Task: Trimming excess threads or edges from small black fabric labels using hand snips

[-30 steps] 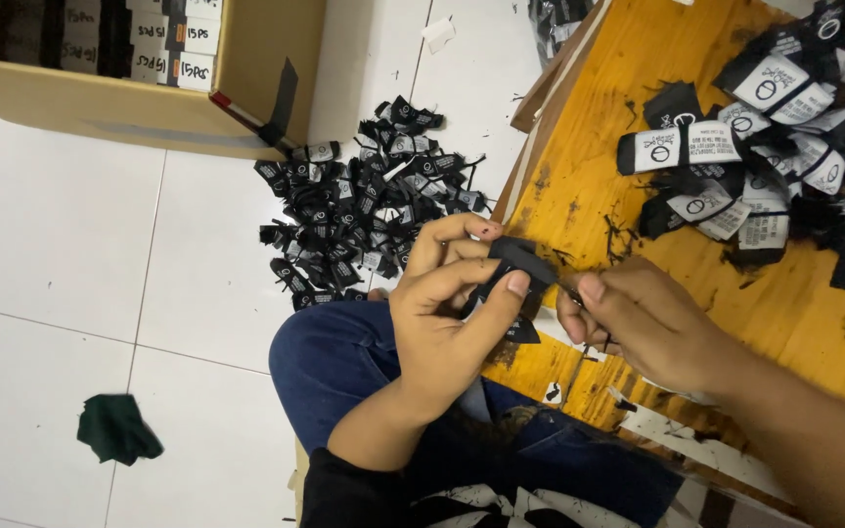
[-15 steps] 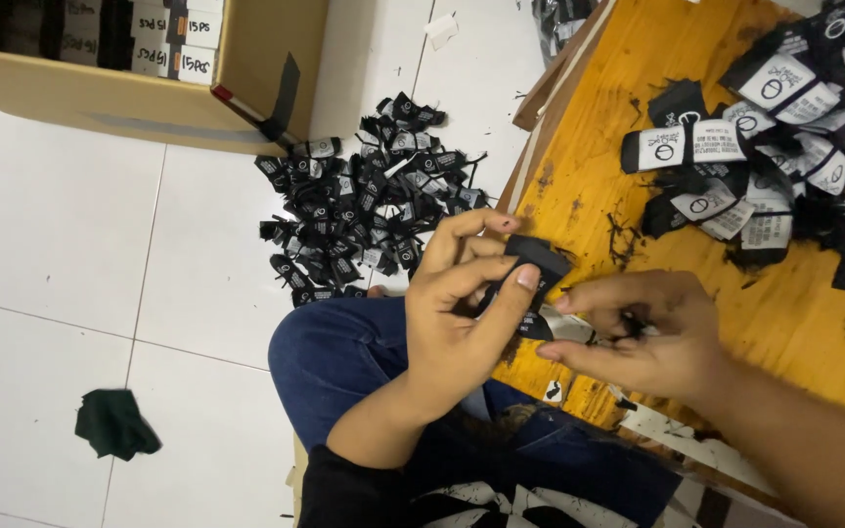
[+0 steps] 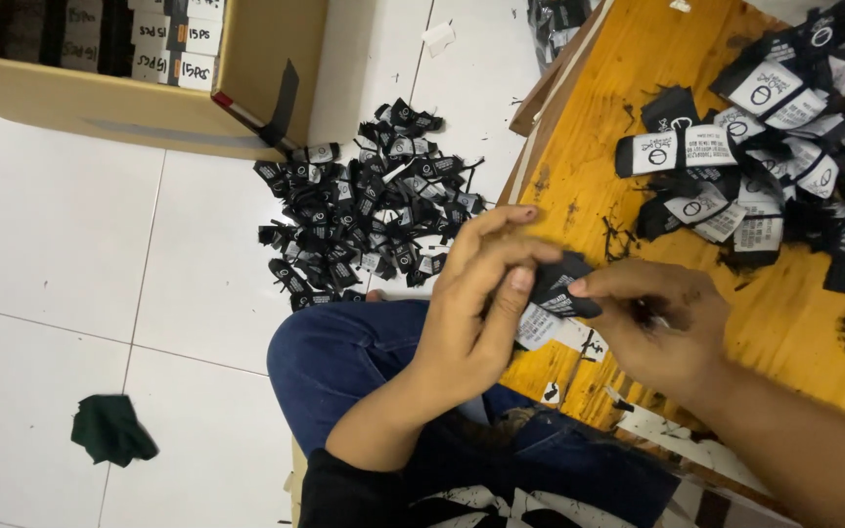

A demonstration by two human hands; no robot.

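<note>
Between the two hands, at the near edge of the wooden table [image 3: 628, 59], sits a small black fabric label [image 3: 555, 293] with a white printed tag hanging under it. The left hand [image 3: 481, 303] curls around it from the left, thumb and fingers pinching the label's left end, the remaining fingers raised and bent above it. The right hand [image 3: 662, 328] meets it from the right, fingertips closed on the label's other end, with something small and dark tucked in the palm that is too blurred to tell. Both hands hover just over the person's knee in blue jeans [image 3: 344, 362].

Farther along the table, well apart from the hands, lies a loose heap of black and white labels [image 3: 765, 166]. Down on the white tiled floor [image 3: 51, 254], left of the table, a pile of folded black labels [image 3: 364, 215] spreads near an open cardboard box [image 3: 149, 112]. A crumpled dark green cloth [image 3: 110, 430] lies alone on the tiles.
</note>
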